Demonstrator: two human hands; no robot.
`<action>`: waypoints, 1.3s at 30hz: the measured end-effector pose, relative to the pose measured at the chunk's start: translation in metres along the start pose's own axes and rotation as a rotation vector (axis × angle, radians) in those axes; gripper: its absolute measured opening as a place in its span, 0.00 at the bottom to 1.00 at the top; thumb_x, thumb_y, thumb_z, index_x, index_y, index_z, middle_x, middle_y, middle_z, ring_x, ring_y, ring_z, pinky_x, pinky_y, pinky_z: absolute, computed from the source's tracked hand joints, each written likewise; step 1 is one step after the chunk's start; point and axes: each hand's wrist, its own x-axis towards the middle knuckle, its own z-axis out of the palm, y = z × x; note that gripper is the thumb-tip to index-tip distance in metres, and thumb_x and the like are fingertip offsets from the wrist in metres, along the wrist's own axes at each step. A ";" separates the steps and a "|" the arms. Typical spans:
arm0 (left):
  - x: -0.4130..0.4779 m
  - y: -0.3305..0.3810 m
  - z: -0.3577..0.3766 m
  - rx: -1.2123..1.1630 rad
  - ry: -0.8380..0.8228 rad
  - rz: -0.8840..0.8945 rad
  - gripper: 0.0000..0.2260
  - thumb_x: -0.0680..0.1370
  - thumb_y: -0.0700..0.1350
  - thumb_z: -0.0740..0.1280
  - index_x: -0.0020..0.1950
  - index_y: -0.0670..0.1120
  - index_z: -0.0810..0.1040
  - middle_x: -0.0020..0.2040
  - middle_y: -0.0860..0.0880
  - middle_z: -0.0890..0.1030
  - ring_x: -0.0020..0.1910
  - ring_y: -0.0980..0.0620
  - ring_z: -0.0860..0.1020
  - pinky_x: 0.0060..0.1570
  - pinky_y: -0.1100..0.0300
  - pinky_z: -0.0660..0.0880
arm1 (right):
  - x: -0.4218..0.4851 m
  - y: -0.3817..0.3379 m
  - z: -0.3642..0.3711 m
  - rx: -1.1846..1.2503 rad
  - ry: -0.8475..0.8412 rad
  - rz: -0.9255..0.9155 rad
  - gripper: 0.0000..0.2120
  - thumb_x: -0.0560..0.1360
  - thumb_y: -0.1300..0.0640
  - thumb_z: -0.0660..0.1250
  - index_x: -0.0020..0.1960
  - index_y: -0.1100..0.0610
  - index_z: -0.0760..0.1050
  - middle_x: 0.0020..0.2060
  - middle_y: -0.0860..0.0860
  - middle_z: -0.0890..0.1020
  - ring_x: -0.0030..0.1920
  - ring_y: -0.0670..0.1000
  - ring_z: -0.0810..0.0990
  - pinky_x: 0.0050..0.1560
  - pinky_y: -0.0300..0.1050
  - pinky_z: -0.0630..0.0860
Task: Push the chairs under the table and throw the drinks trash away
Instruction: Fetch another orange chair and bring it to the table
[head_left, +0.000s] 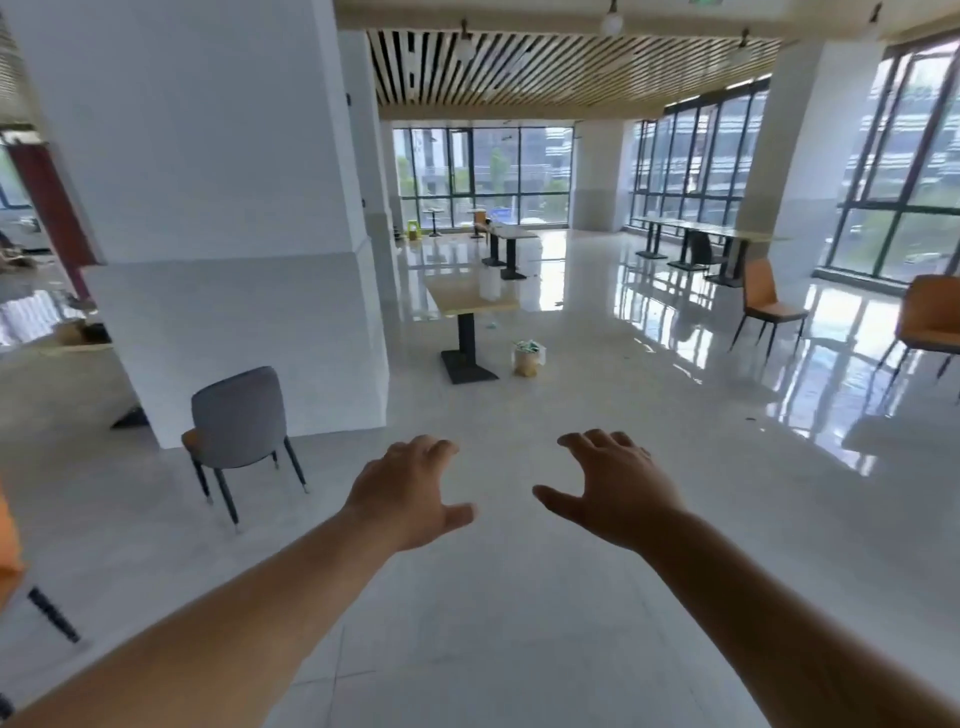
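Both arms reach forward, lower centre of frame. Left hand (410, 493) and right hand (618, 488): fingers apart, slightly curled, holding nothing, over bare floor (519, 649). Grey chair (239, 426) stands centre-left beside a white pillar (218, 208). Mid-frame: small tabletop (462, 299) on a black pedestal, trash bag (529, 357) on the floor just right of its base. Two orange chairs (769, 306) at right edge, well apart from any table.

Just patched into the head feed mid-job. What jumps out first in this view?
Two bare, empty hands, the left hand and right hand, reach forward with fingers spread over the pale floor, touching nothing. To the left a grey chair stands by the white pillar, away from any table. Farther ahead is a wooden table with a paper bag on the floor beside its base.
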 end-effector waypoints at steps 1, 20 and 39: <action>0.017 -0.020 0.000 0.007 0.005 -0.045 0.42 0.71 0.75 0.62 0.79 0.55 0.61 0.77 0.51 0.67 0.71 0.46 0.68 0.64 0.45 0.72 | 0.035 -0.006 0.009 0.011 -0.007 -0.046 0.44 0.70 0.19 0.53 0.75 0.45 0.68 0.68 0.47 0.77 0.68 0.52 0.72 0.64 0.53 0.72; 0.315 -0.460 0.050 -0.055 0.113 -0.557 0.40 0.71 0.73 0.64 0.77 0.54 0.63 0.75 0.51 0.68 0.69 0.47 0.69 0.59 0.49 0.74 | 0.587 -0.229 0.210 0.035 -0.087 -0.574 0.40 0.73 0.23 0.56 0.75 0.49 0.66 0.68 0.50 0.77 0.67 0.54 0.73 0.66 0.54 0.73; 0.563 -0.801 0.147 0.026 -0.048 -1.009 0.43 0.70 0.74 0.65 0.79 0.54 0.61 0.77 0.51 0.65 0.70 0.46 0.69 0.61 0.49 0.74 | 1.075 -0.370 0.452 0.184 -0.264 -0.797 0.41 0.71 0.23 0.57 0.75 0.47 0.65 0.67 0.48 0.76 0.67 0.54 0.72 0.62 0.54 0.73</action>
